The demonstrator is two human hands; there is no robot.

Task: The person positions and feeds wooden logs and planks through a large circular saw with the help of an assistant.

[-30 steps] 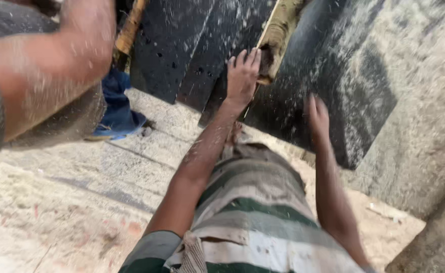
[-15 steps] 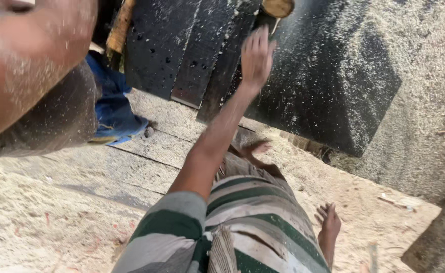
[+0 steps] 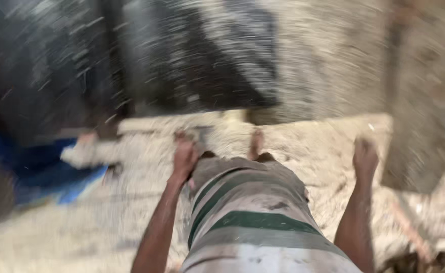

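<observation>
The picture is strongly blurred by motion, so many details are not sure. The largest thing is the dark sheet [image 3: 192, 60] that stands at the top, leaning or upright against what is behind it; its surface carries pale dust streaks. It probably stands there to be out of the way of the floor. To the right of it there is a pale rough wall [image 3: 424, 101].

Below them lies the floor [image 3: 71, 237], covered with light sawdust everywhere, which suggests cutting work in this place. On the left side a blue cloth [image 3: 35, 172] lies flat on the floor, near the foot of the dark sheet.

In the middle, the person's striped garment [image 3: 253, 217], grey with green bands, hangs down over the legs, and one bare foot [image 3: 256, 144] shows just beyond its edge.

The left hand [image 3: 184, 156] is low, beside the garment, and looks curled; whether it grips something I cannot tell because of the blur. The right hand [image 3: 365, 159] is well apart on the other side, also half curled, and it seems to hold nothing, though this too is uncertain. Both hands are near the floor, away from the dark sheet.
</observation>
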